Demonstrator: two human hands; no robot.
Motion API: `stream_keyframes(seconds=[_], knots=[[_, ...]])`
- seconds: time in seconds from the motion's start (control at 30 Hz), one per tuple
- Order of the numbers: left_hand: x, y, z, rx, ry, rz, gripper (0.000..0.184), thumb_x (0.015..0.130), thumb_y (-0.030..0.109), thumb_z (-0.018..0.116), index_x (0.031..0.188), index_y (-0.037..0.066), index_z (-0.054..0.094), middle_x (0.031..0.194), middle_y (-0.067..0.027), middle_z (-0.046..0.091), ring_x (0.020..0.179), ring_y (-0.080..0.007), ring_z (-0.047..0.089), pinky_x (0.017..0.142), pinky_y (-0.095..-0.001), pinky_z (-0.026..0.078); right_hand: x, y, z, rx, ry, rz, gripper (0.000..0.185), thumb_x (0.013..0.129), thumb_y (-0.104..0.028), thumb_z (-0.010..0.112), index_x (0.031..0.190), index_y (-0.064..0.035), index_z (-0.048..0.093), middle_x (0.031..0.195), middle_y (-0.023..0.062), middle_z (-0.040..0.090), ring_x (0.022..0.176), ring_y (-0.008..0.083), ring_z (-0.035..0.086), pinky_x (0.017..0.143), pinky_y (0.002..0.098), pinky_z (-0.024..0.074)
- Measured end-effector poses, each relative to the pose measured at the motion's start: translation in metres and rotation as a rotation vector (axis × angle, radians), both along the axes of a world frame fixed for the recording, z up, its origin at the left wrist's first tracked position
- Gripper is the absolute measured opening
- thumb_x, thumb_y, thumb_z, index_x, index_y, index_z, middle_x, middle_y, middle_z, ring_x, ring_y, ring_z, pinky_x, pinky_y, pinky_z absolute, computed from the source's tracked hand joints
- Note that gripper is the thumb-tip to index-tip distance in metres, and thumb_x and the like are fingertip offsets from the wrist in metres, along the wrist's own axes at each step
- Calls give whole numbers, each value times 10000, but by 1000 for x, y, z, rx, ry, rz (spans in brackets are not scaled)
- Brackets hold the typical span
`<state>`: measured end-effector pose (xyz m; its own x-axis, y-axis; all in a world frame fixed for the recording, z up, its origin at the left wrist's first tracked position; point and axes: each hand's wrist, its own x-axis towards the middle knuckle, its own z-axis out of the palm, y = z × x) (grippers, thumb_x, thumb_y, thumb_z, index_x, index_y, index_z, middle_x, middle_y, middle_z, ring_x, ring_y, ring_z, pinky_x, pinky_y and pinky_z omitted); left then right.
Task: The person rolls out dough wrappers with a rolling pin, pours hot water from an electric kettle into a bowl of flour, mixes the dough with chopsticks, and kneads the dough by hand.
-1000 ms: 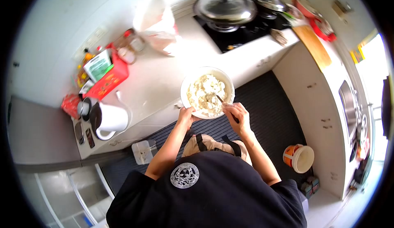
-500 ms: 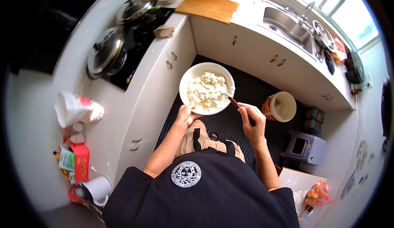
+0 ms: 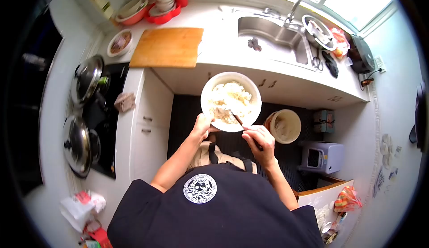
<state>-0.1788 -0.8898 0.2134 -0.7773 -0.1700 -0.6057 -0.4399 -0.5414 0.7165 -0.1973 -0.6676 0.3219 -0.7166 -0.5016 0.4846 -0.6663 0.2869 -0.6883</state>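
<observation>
A white bowl (image 3: pixel 256 97) is held up in front of my body, with a lumpy, crumbly white mixture (image 3: pixel 232 97) inside. My left hand (image 3: pixel 203 126) grips its lower left rim, the thumb near the edge and the fingers underneath. In my right hand (image 3: pixel 260 142) is the dark handle of a utensil (image 3: pixel 237 119). Its working end is sunk in the mixture, so I cannot tell whether it is a spoon or a fork.
Ahead, a wooden cutting board (image 3: pixel 167 47) lies on the counter, left of a steel sink (image 3: pixel 272 35). Lidded pans (image 3: pixel 78 145) stand on the stove at left. A bucket (image 3: pixel 286 127) and a grey-purple stool (image 3: pixel 324 156) are on the floor at right.
The view has turned right and shows more of the counter. The utensil and my right hand have shifted toward the near side of the bowl. Both hands keep their grip.
</observation>
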Motion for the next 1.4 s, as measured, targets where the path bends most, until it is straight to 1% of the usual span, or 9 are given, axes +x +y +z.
stream_keyframes(seconds=[0.17, 0.33, 0.47, 0.57, 0.77, 0.97, 1.1, 1.2, 1.4], knots=[[-108, -5, 22, 36, 25, -108, 449, 817, -21, 408, 1246, -154, 424, 1144, -273, 592, 995, -380, 645, 792, -509, 579, -91, 3, -23, -104, -44, -269, 93, 779, -1, 697, 869, 13, 677, 898, 135, 694, 805, 254, 648, 733, 326, 508], [-205, 5, 34, 90, 34, -159, 481, 824, -7, 407, 1282, -153, 376, 1189, -273, 568, 1047, -371, 625, 840, -500, 564, -157, 2, -39, -84, -32, -472, 141, 762, -95, 731, 883, -27, 706, 1066, 135, 667, 1056, 305, 533, 950, 402, 377], [-284, 19, 31, 116, 50, -106, 463, 825, -13, 393, 1275, -118, 389, 1197, -264, 554, 1052, -382, 612, 829, -543, 556, -232, 25, -54, 82, -34, -366, 883, 669, -280, 833, 1381, -21, 380, 1468, 228, 317, 1334, 388, 315, 1092, 465, 266], [-337, 26, 19, 165, 22, -28, 483, 811, -50, 395, 1290, -109, 371, 1214, -267, 536, 1048, -391, 609, 823, -551, 558, -308, 64, -64, 230, -47, -213, 1007, 653, -300, 840, 1440, -15, 281, 1471, 237, 304, 1357, 403, 284, 1125, 479, 227], [-422, 52, 34, 92, -56, 59, 447, 817, -56, 400, 1246, -174, 362, 1190, -312, 527, 1030, -417, 610, 808, -548, 566, -532, 137, -120, 384, -40, -310, 542, 791, -107, 649, 1287, 24, 477, 1270, 206, 542, 1161, 373, 520, 1004, 410, 408], [-473, 69, 33, 38, -98, 146, 400, 802, -29, 451, 1166, -193, 431, 1113, -292, 571, 969, -388, 639, 783, -529, 578, -718, 96, -135, 558, 115, -349, 477, 808, -79, 625, 1238, 48, 460, 1155, 235, 567, 1049, 397, 545, 938, 445, 437], [-493, 74, 29, 41, -126, 176, 400, 785, -20, 465, 1152, -180, 446, 1096, -283, 577, 929, -385, 649, 755, -520, 588, -758, 79, -136, 1030, 21, -283, 179, 781, -46, 599, 921, 54, 646, 911, 232, 650, 869, 397, 642, 784, 443, 531], [-504, 81, 39, 44, -110, 215, 393, 778, -24, 473, 1141, -175, 458, 1083, -278, 581, 909, -385, 652, 739, -519, 593, -762, 83, -160, 881, 177, -331, 133, 791, -39, 564, 740, 16, 673, 800, 217, 662, 771, 392, 665, 707, 448, 553], [-514, 91, 17, 76, -108, 197, 407, 779, -40, 470, 1163, -171, 438, 1117, -269, 562, 942, -401, 638, 758, -539, 583, -768, 92, -158, 892, 82, -304, 165, 804, -43, 524, 749, 21, 665, 824, 236, 663, 792, 386, 666, 728, 468, 543]])
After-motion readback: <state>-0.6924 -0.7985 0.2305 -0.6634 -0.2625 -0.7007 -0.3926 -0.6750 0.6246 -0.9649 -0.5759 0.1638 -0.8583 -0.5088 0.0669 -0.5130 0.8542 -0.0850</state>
